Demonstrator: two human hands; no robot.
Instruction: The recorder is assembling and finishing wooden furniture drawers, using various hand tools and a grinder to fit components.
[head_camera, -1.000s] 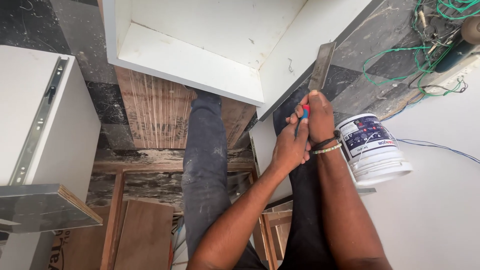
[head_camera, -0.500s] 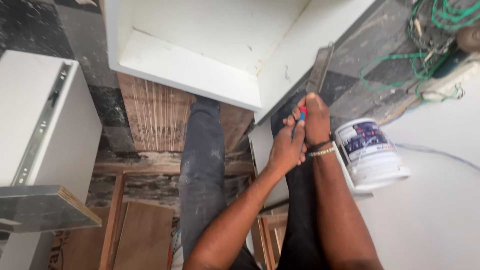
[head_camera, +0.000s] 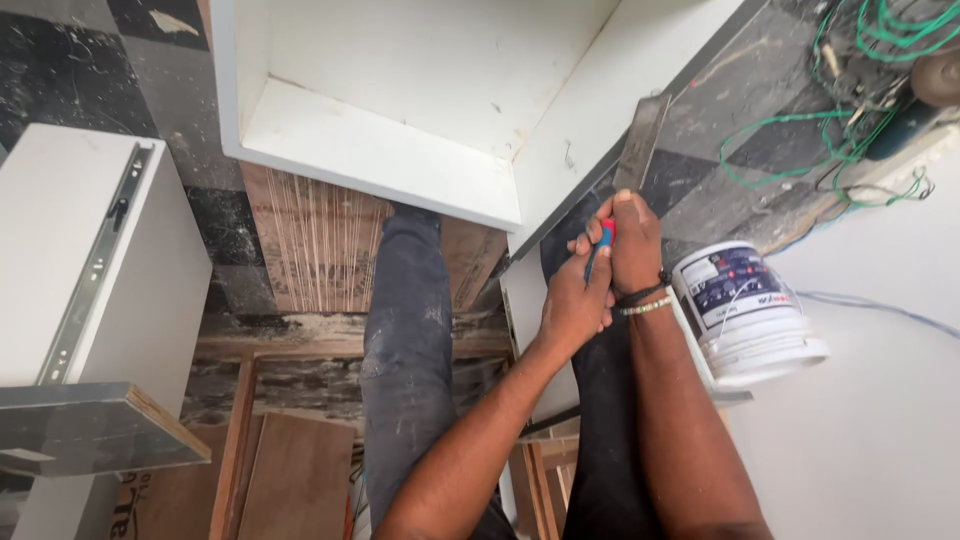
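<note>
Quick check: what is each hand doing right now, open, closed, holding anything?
Left hand: closed around the red-and-blue tool handle.
Right hand: closed on the same handle, from its other side.

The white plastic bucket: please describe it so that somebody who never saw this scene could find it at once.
Start at the big white cabinet lying open at the top, then go down to the two hands joined below its right corner. The white plastic bucket sits just beside the right hand. It alone is round, tilted on its side, with a dark printed label.
</note>
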